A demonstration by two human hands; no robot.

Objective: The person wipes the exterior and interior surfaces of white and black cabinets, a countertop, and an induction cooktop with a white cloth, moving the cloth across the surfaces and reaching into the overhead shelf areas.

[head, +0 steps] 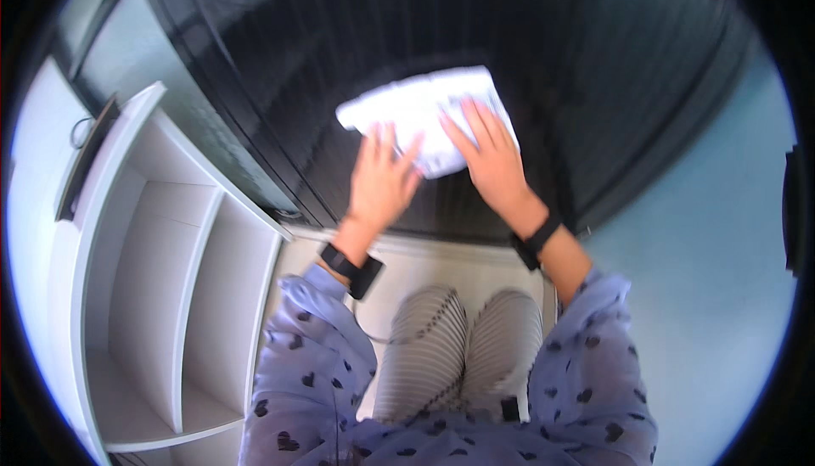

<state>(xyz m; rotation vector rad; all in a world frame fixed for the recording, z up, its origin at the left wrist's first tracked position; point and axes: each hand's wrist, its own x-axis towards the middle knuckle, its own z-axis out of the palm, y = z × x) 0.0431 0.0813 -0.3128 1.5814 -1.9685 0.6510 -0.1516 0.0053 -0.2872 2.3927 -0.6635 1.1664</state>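
Note:
A white folded cloth (426,112) with faint grey marks lies spread before the dark panel (446,211). Both my hands are on it and look slightly blurred. My left hand (381,179) has its fingers and thumb at the cloth's lower left edge. Across the right part of the cloth, my right hand (493,160) rests with fingers spread over the near face. Whether the cloth touches the dark panel behind it cannot be told. Each wrist wears a black band; the left one (353,268) carries a small dark box.
On the left is a white shelf unit (204,230) with open compartments, a dark flat object (89,160) along its outer side. A pale blue wall (687,313) runs down the right. My knees in striped trousers (423,351) are just below, over a light floor (446,262).

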